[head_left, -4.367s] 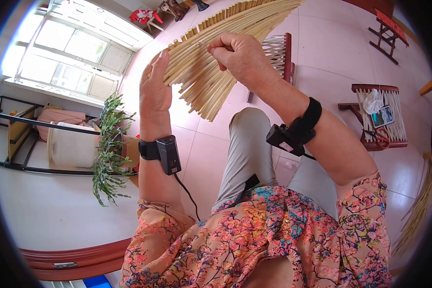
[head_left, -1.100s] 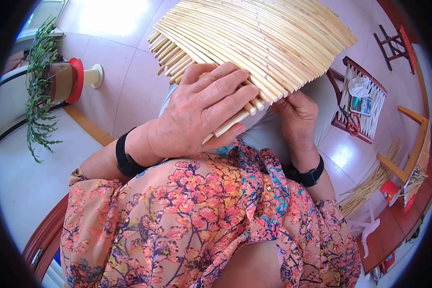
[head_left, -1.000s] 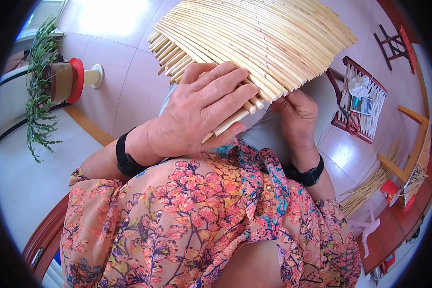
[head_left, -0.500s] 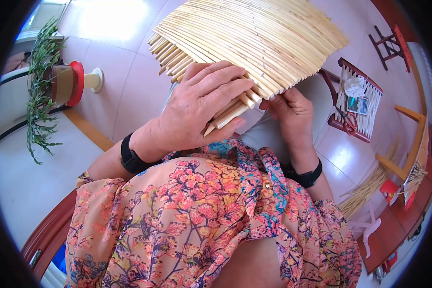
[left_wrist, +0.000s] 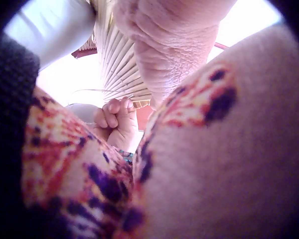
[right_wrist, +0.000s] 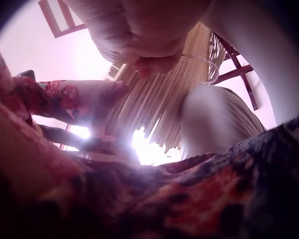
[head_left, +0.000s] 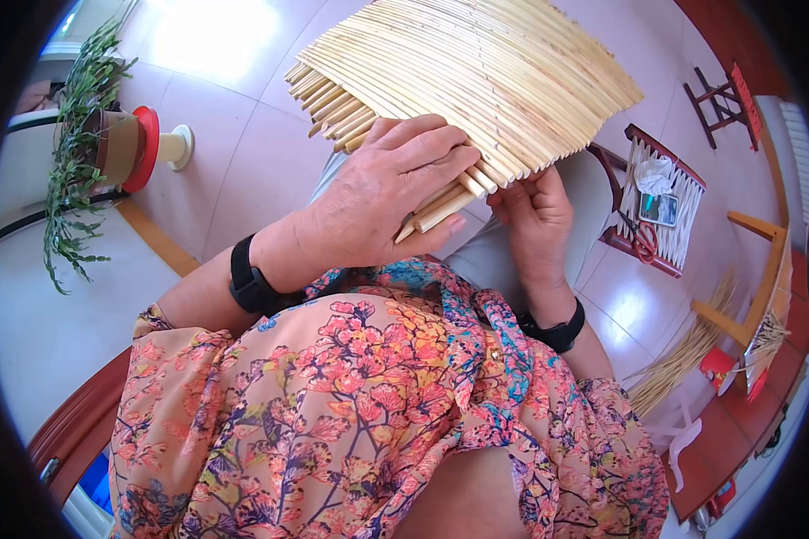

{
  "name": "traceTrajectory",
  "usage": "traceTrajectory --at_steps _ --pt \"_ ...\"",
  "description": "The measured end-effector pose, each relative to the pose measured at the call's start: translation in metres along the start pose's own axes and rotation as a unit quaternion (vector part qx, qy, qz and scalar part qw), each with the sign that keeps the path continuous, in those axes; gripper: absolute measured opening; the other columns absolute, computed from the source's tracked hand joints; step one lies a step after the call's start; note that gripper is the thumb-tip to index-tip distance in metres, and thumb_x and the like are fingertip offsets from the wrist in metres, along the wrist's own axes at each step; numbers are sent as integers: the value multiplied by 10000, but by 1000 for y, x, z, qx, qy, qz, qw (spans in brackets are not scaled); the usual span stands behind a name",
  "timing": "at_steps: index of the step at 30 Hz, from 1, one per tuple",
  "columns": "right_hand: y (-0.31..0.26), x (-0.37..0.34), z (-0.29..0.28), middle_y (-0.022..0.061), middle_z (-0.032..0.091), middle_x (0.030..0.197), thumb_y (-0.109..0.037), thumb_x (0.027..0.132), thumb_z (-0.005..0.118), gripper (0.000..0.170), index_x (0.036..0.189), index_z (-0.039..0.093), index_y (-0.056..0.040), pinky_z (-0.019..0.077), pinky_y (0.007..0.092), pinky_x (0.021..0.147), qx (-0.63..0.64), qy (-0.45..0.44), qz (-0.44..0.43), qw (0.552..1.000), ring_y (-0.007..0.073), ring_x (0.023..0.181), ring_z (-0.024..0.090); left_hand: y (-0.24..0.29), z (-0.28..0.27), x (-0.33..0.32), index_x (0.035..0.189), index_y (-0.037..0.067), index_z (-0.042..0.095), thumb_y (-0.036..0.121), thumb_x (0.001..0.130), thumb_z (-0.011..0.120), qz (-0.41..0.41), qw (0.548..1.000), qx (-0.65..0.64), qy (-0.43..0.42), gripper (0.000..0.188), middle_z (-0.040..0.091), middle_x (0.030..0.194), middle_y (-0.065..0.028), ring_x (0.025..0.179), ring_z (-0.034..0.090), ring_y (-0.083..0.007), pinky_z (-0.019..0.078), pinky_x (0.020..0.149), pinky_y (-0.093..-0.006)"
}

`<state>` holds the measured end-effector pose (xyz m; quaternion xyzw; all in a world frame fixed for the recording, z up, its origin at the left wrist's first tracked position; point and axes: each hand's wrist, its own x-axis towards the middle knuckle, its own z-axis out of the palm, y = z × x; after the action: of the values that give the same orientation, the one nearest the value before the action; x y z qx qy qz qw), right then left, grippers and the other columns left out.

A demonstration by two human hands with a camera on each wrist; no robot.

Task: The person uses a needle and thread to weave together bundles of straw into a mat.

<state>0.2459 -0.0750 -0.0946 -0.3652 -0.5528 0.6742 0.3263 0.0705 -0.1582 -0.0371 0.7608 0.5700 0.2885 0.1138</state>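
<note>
A fan-shaped panel of pale sticks [head_left: 476, 81], tied with a row of thread, spreads over the lap in the head view. My left hand [head_left: 377, 189] lies across its near edge and grips the last sticks, thumb underneath. At the lower right edge my right hand [head_left: 537, 216] pinches something small below the stick ends, its fingertips partly hidden by the panel. From beneath, the left wrist view shows the curled right hand [left_wrist: 117, 122] at the sticks [left_wrist: 120, 64], a thin strand beside it. A looped thread [right_wrist: 209, 62] hangs near the right hand [right_wrist: 144, 30] in the right wrist view.
At right, a woven stool [head_left: 674, 193] bears red-handled scissors [head_left: 644, 241], a phone [head_left: 658, 209] and crumpled plastic. Loose thin stalks [head_left: 683, 359] lie near a wooden frame. A potted plant [head_left: 85, 153] stands at left, another folding stool [head_left: 726, 103] at upper right.
Earlier the panel was held up high, the right hand above it; now it lies lower with the left hand over its edge. Since half a second ago, both hands have shifted only slightly.
</note>
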Motion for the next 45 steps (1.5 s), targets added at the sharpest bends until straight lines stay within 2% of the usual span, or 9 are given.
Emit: traceTrajectory --at_steps 5,8,14,20,23,28,38,44,45 --pt "-3 -1 0 47 601 719 -32 884 519 69 952 508 -33 383 169 487 54 5 8 999 42 554 485 -2 5 1 1160 18 520 249 721 642 11 1000 1 17 511 505 1147 -139 1075 475 -310 376 882 -422" --pt "-11 1 -1 55 602 718 -51 895 508 57 945 512 -25 384 178 487 82 6 51 995 51 540 481 -3 4 3 1186 16 509 163 678 650 5 1000 -7 6 547 514 1164 -149 1079 483 -337 391 903 -416" --pt "-6 -1 -6 60 602 718 -65 904 498 62 921 526 -13 387 182 489 -10 -10 40 999 52 528 468 -4 9 7 1162 20 525 195 702 627 7 1000 -3 26 503 529 1144 -147 1063 491 -339 391 903 -412" --pt "4 7 -3 57 584 692 -68 908 490 64 933 463 -15 385 186 480 -25 33 -42 998 52 526 462 -7 11 13 1166 27 522 208 750 592 4 1000 -13 26 459 531 1138 -153 1070 485 -335 386 906 -416" --pt "7 12 -4 62 578 681 -52 896 507 100 926 415 -27 384 185 472 1 29 -54 998 55 523 462 -11 15 16 1130 46 529 230 719 618 23 998 -9 66 460 537 1082 -137 1022 502 -312 397 861 -412" --pt "8 19 -9 67 587 690 -18 867 545 177 891 371 -41 403 180 461 -29 38 -116 992 58 538 502 -12 10 23 1146 25 528 218 773 579 4 999 -15 38 423 538 1133 -155 1061 493 -322 388 894 -397" --pt "14 30 -10 60 599 714 0 858 560 162 899 408 -37 456 193 497 -56 -20 -191 980 63 619 567 -15 -3 21 1154 26 530 203 765 576 -5 999 -30 33 430 547 1129 -139 1063 497 -313 382 907 -390" --pt "2 39 -8 64 628 724 8 831 584 124 898 487 -30 474 217 508 -165 -54 -264 949 95 596 602 -14 -20 19 1148 23 530 193 749 567 -6 999 -33 34 436 552 1118 -146 1056 502 -316 384 906 -390" --pt "-2 41 -7 69 628 713 11 821 590 127 896 497 -32 473 225 508 -200 -57 -307 929 113 584 607 -14 -22 18 1147 19 530 202 750 563 -6 999 -41 33 438 553 1116 -147 1056 502 -319 384 905 -392"
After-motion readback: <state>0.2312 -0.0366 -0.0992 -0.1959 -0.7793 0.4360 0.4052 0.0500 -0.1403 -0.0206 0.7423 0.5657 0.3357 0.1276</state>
